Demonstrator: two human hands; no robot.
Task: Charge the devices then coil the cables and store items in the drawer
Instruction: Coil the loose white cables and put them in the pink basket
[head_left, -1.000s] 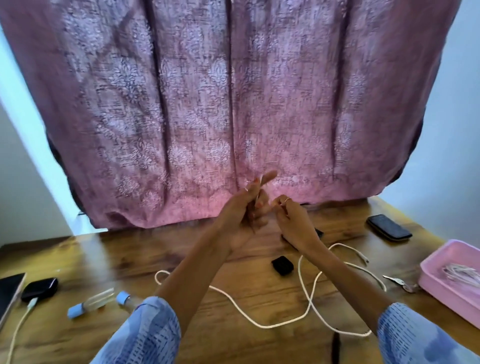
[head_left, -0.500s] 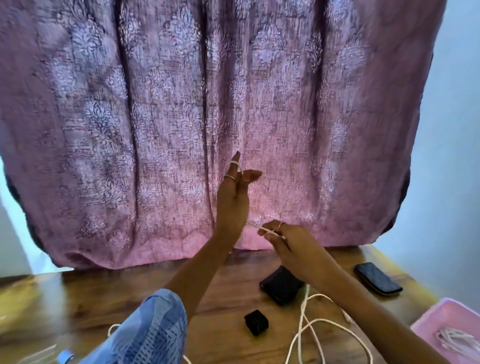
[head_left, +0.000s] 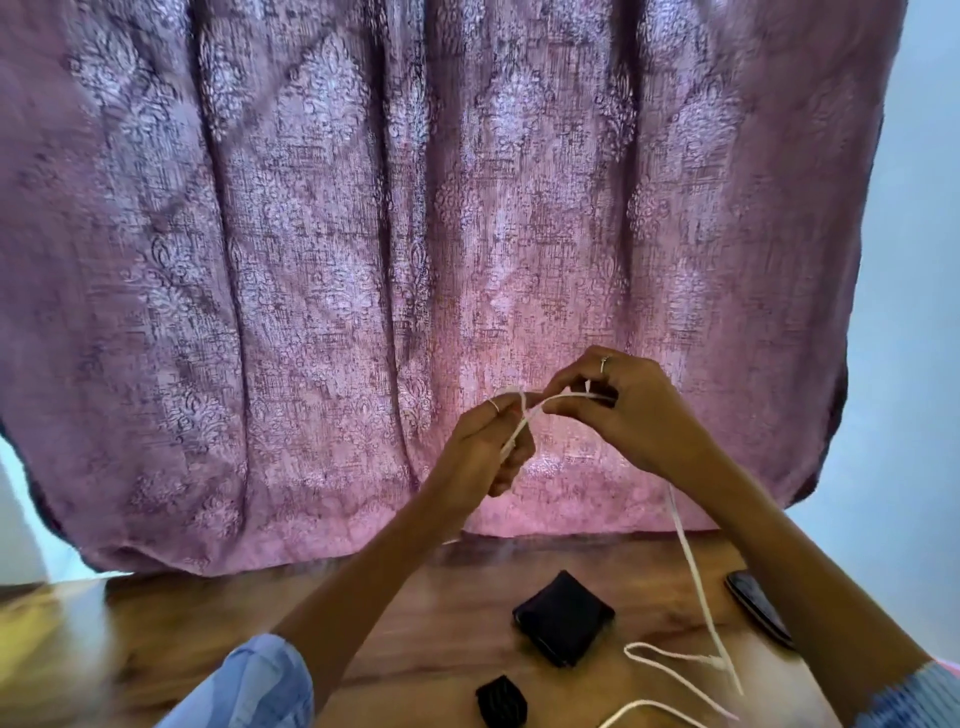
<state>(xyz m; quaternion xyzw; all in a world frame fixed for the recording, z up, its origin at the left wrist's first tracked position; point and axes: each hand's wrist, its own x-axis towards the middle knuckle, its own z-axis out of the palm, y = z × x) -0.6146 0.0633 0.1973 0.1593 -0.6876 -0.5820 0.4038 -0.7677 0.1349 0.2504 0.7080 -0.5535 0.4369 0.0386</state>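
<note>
Across the upper and middle of the frame, a purple patterned curtain (head_left: 363, 260) is hung in folds, with its lower edge reaching the back of the wooden counter (head_left: 441, 613). The counter is seen along the bottom of the frame. Pale wall is visible at the right edge.

Just right of centre, both arms are raised in front of the curtain, with blue patterned sleeves showing at the bottom. The right hand (head_left: 631, 415) is held slightly higher, its fingers curled and pinching the white cable (head_left: 696, 582); a ring is worn on one finger. The left hand (head_left: 480, 452) is held just beside it and lower, its fingers curled round the same cable, which is looped over the upper fingers and drawn across to the right hand. From under the right hand the cable is hung down to the counter, where loose loops lie at the lower right.

At lower centre, a flat black wallet-like case (head_left: 563, 618) is laid on the counter. A dark phone (head_left: 756, 608) is lying at the right, partly hidden by the right forearm. A small black box (head_left: 501, 701) is set near the bottom edge, in front of the case.
</note>
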